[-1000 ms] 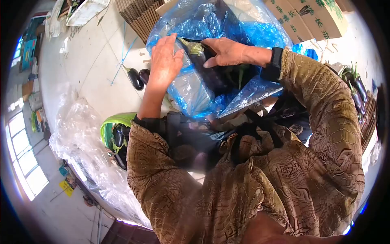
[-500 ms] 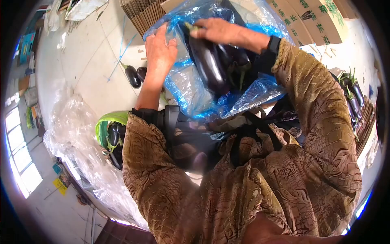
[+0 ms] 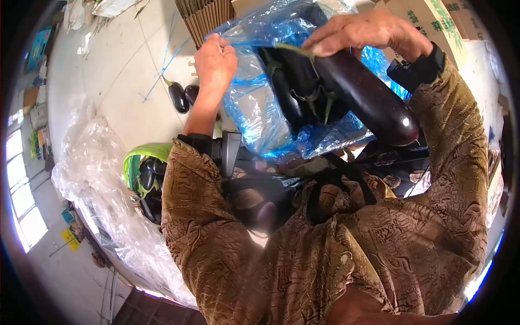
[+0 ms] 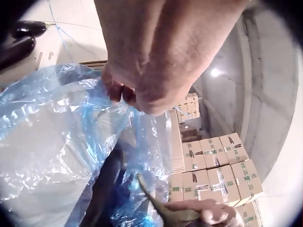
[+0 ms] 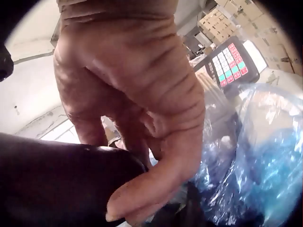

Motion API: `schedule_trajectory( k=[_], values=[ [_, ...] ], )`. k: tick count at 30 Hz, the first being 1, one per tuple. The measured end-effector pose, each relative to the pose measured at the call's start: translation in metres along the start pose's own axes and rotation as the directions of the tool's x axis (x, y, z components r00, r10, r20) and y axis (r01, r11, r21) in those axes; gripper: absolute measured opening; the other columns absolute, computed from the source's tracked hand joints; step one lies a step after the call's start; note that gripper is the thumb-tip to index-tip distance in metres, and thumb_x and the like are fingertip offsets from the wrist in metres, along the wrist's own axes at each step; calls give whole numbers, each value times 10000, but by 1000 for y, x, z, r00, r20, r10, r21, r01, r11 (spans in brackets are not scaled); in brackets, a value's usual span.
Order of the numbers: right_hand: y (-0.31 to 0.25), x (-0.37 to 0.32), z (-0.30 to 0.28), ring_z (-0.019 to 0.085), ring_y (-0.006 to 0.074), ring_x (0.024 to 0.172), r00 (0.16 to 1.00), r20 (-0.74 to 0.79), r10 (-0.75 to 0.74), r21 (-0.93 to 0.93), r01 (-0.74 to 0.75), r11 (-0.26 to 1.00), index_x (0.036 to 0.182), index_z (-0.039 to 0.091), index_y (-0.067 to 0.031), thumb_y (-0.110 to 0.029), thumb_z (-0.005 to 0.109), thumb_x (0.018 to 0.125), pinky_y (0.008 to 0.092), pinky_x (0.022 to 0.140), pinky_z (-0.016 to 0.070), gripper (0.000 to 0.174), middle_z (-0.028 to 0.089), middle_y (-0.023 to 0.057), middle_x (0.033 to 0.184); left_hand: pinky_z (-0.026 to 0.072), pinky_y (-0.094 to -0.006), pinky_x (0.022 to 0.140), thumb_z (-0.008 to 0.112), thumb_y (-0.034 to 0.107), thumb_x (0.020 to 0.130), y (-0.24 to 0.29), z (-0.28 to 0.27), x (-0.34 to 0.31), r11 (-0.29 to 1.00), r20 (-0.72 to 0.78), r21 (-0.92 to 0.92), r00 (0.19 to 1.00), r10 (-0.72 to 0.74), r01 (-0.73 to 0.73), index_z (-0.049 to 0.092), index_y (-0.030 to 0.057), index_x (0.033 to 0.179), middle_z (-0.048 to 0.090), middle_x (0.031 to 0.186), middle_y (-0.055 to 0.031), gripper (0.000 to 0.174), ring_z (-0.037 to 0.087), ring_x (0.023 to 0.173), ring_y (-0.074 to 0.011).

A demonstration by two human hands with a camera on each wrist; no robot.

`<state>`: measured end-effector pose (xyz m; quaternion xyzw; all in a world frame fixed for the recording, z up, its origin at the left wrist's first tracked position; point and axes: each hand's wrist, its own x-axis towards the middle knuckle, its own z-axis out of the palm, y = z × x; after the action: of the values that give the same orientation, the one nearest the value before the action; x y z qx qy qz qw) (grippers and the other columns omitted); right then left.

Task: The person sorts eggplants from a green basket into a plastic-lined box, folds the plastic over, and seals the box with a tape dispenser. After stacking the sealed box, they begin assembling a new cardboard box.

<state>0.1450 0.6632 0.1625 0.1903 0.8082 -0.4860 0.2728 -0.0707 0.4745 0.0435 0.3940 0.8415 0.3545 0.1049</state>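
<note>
My right hand (image 3: 374,32) grips a large dark eggplant (image 3: 368,92) at its stem end, with the fruit slanting down to the right over the bag's edge. In the right wrist view, the thumb and fingers (image 5: 156,179) close round the end of this eggplant (image 5: 57,179). My left hand (image 3: 215,62) pinches the upper left rim of a clear blue plastic bag (image 3: 246,116), bunched at the fingertips in the left wrist view. Several more eggplants (image 3: 295,105) lie inside the bag, green stems showing.
Two eggplants (image 3: 177,96) lie on the floor by blue string. Left of me stand a green bag (image 3: 130,170) of eggplants and crumpled clear plastic (image 3: 92,179). Folded cardboard (image 3: 203,19) and a printed carton (image 3: 433,21) stand ahead. A keypad device (image 5: 229,66) shows beyond the bag.
My right hand has lifted the eggplant out of the bag by its stem end and swung it right. The left hand stays at the bag's rim, its fingers more curled.
</note>
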Motion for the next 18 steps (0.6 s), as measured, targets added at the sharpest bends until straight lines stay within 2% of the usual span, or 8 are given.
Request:
schedule_trajectory(
  k=[2, 4, 7, 10, 12, 14, 16, 18],
  values=[
    [7, 9, 8, 683, 273, 925, 994, 97, 42, 89, -51, 995, 1330, 581, -44, -439, 630, 896, 364, 726, 590, 589, 664, 154, 1120, 513, -440, 734, 612, 84, 808, 2, -3, 7, 998, -23, -48, 999, -40, 39, 594, -5, 828, 669, 756, -173, 93, 657, 748, -373],
    [4, 12, 18, 679, 256, 916, 986, 153, 67, -20, -65, 998, 1319, 590, -39, -450, 642, 888, 346, 705, 585, 597, 669, 150, 1111, 514, -424, 729, 622, 89, 805, 6, -4, 10, 992, -42, -95, 995, -87, 83, 587, -6, 808, 664, 735, -165, 102, 655, 728, -357],
    [9, 2, 9, 672, 251, 901, 985, 175, 3, 59, -14, 998, 1321, 591, -48, -444, 626, 898, 343, 692, 574, 580, 653, 153, 1159, 513, -406, 717, 647, 96, 795, 1, -5, 9, 988, -114, -122, 988, -107, 93, 594, 0, 806, 652, 700, -138, 111, 653, 696, -304],
    [12, -15, -5, 671, 253, 893, 988, 120, 96, 9, -98, 995, 1320, 589, -45, -454, 598, 910, 342, 696, 574, 580, 647, 152, 1170, 526, -373, 674, 658, 97, 794, 3, -5, 10, 965, -87, -242, 988, -128, 104, 610, 4, 842, 670, 722, -119, 115, 669, 694, -244],
    [20, -9, -4, 672, 251, 899, 984, 153, 89, 20, -93, 995, 1319, 585, -40, -475, 568, 916, 353, 694, 586, 593, 653, 148, 1150, 536, -327, 629, 651, 95, 805, 21, -11, 10, 879, 15, -434, 977, -213, 198, 617, -11, 874, 680, 742, -108, 131, 676, 682, -184],
    [27, 10, 6, 693, 283, 847, 975, 218, -35, 143, 3, 990, 1220, 625, -22, -454, 575, 902, 411, 724, 602, 538, 670, 197, 1061, 537, -309, 618, 648, 95, 810, 31, -9, 12, 874, 18, -461, 986, -166, 155, 616, -20, 878, 682, 752, -109, 137, 678, 672, -176],
    [22, 38, 18, 699, 317, 894, 975, 216, 48, 121, -75, 990, 1226, 618, -41, -473, 569, 903, 453, 772, 595, 542, 678, 208, 1077, 539, -291, 607, 644, 96, 815, 37, -8, 10, 868, 24, -480, 992, -128, 123, 614, -29, 882, 685, 762, -110, 144, 679, 662, -167],
    [25, 69, 25, 679, 286, 932, 968, 204, 144, 112, -169, 979, 1312, 578, -54, -498, 578, 900, 391, 678, 602, 606, 646, 164, 1178, 607, -309, 697, 597, 53, 851, 40, -12, 8, 909, 90, -395, 990, -109, 136, 609, -77, 958, 651, 856, -133, 168, 666, 773, -173]
  ],
)
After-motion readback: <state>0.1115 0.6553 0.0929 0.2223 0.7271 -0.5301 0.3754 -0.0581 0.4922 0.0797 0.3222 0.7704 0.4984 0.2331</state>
